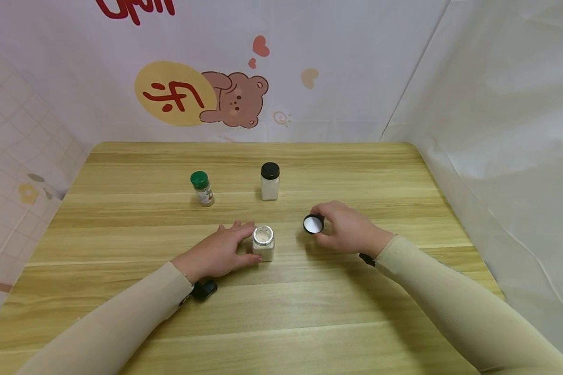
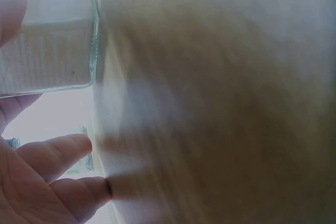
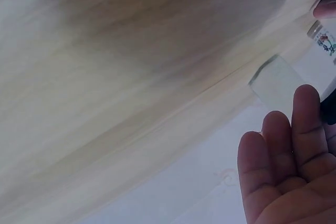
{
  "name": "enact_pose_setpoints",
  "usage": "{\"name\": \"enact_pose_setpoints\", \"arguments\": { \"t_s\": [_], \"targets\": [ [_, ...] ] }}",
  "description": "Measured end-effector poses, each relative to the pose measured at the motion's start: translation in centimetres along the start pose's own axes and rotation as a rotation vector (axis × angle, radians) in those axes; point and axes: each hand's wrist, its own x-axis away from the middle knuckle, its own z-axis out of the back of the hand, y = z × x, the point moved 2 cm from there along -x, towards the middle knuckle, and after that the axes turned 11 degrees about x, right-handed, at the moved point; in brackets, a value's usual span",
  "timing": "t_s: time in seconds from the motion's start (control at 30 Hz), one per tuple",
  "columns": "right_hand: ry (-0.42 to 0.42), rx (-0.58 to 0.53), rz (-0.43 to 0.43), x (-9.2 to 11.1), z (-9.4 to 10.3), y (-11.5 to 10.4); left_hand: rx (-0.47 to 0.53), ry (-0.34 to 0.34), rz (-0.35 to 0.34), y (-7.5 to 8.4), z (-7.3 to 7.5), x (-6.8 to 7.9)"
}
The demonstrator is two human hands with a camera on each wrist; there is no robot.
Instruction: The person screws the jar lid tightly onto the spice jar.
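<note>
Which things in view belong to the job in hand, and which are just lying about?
Part of the job:
- open jar, held in the left grip
- black lid, held in the right grip

Seemingly just lying about:
- closed jar with a black top, standing untouched
- green-capped shaker, also untouched

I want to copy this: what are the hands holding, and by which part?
The left hand holds the open jar by its sides. The right hand holds the loose lid by its rim.
</note>
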Motion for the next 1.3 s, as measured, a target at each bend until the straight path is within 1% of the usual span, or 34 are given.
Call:
{"name": "enact_pose_setpoints", "arguments": {
  "t_s": [0.37,0.7,0.9,1.1,1.3],
  "targets": [
    [0.033,-0.023,0.027,-0.4,0.7,-1.3,-0.002,0.005,0.0,0.0,0.0,0.0],
    [0.061,-0.05,0.063,-0.7,0.9,-2.2,0.0,0.002,0.005,0.2,0.1,0.0],
    [0.06,-0.041,0.081,-0.9,0.8,-2.7,0.002,0.0,0.011,0.3,0.1,0.0],
    [0.078,-0.021,0.09,-1.1,0.7,-3.2,-0.001,0.001,0.016,0.3,0.1,0.0],
    [0.081,-0.02,0.106,-1.1,1.1,-4.1,-0.003,0.004,0.017,0.2,0.1,-0.1]
  ]
}}
